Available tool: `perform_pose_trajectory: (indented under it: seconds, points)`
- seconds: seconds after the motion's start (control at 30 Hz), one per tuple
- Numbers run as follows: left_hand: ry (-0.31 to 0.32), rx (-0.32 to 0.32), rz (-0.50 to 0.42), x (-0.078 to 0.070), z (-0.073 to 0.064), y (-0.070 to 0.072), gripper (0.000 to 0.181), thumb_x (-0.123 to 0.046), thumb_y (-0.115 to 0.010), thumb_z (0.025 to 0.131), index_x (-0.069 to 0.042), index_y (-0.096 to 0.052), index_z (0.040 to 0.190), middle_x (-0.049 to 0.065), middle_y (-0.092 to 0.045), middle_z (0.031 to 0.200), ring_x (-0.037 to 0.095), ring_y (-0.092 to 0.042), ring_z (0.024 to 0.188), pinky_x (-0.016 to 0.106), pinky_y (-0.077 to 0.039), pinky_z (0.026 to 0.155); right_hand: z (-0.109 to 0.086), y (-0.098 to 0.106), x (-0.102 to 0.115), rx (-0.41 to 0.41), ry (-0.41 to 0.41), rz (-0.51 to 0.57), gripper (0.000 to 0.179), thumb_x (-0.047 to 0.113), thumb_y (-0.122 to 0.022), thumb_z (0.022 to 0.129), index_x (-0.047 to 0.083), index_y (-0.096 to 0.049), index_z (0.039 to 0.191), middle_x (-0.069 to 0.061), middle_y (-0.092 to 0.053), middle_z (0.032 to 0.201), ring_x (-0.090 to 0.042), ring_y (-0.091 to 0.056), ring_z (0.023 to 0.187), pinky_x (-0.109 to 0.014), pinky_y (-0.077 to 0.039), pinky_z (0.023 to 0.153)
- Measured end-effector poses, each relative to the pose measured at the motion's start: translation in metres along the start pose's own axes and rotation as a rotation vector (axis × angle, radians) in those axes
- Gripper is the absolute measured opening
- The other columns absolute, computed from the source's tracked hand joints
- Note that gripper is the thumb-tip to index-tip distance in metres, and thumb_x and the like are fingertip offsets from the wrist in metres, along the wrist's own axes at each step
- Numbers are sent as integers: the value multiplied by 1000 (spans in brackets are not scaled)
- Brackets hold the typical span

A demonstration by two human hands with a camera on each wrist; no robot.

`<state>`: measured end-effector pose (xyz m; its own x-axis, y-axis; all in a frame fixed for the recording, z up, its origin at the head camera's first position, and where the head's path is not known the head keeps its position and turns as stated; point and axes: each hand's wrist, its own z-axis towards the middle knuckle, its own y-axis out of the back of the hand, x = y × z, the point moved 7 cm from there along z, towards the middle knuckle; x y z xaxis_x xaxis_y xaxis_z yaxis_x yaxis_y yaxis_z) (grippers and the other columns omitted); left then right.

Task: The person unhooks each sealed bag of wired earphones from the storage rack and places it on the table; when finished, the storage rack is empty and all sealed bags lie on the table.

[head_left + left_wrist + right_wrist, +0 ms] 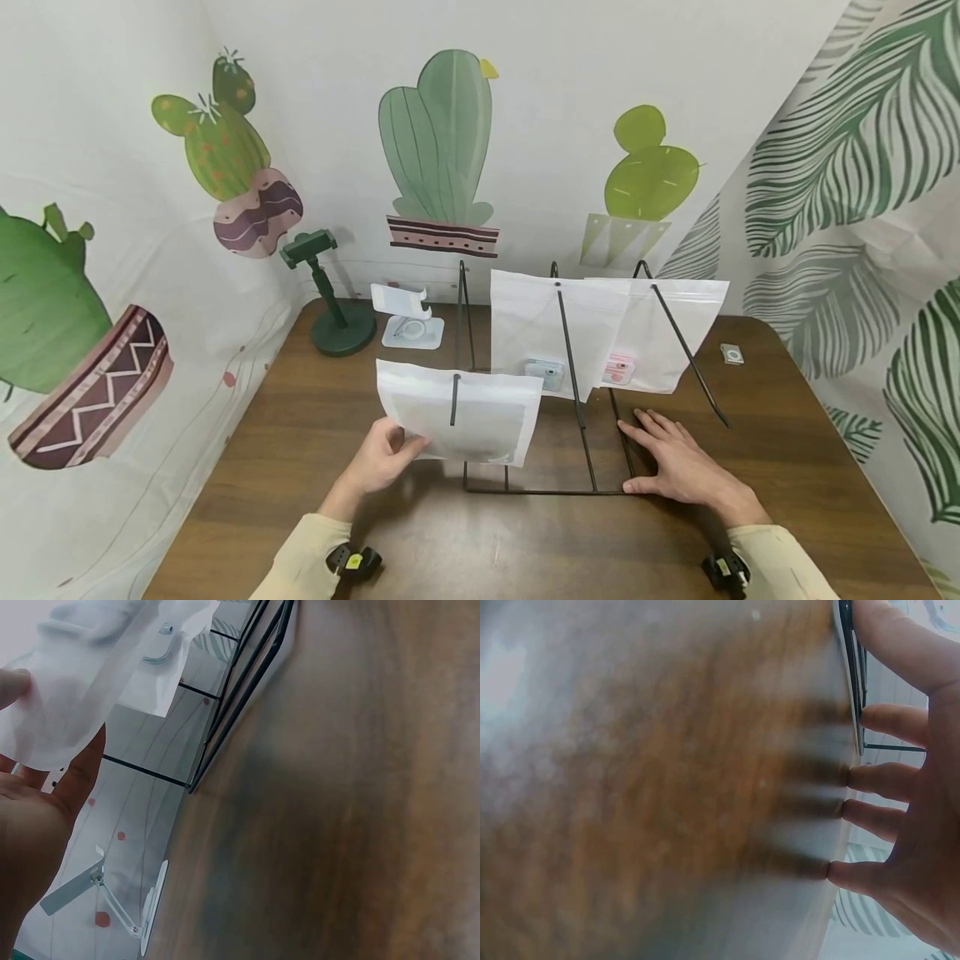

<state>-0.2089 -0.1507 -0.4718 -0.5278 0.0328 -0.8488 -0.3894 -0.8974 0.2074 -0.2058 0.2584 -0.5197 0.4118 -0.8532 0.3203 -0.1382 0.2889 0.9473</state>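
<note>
My left hand (375,460) pinches the lower left corner of a white translucent zip bag (427,412) that hangs on the left prong of a black wire display rack (540,492). In the left wrist view the thumb lies on one face of the bag, fingers behind it. A flat item shows dimly inside. Two more white bags hang on the other prongs: the middle bag (555,325) shows a bluish phone case, the right bag (667,333) a pink one. My right hand (678,467) has its fingers spread, fingertips on the table and thumb by the rack's base.
At the back left of the wooden table (285,500) stand a green phone holder (341,329) and a white folding stand (412,332). A small silver device (732,354) lies at the back right. A cactus-patterned cloth (330,125) hangs behind the table.
</note>
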Motion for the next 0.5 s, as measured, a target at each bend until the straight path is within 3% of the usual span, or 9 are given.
perform_pose_trajectory:
  seconds: [0.2, 0.5]
  points:
    - [25, 12, 11, 2, -5, -2, 32, 16, -55, 89, 1, -59, 116, -7, -65, 119, 10, -62, 112, 25, -49, 96, 1, 0, 0, -1, -2, 4, 94, 65, -74, 70, 11, -49, 143, -29, -38, 149, -49, -30, 137, -73, -24, 103]
    - [-25, 6, 26, -1, -10, -5, 39, 19, -55, 86, -4, -60, 117, -4, -65, 117, 10, -61, 111, 25, -48, 96, 0, -2, -2, 1, -3, 0, 94, 66, -73, 71, 11, -49, 143, -29, -37, 149, -48, -30, 137, -73, -24, 104]
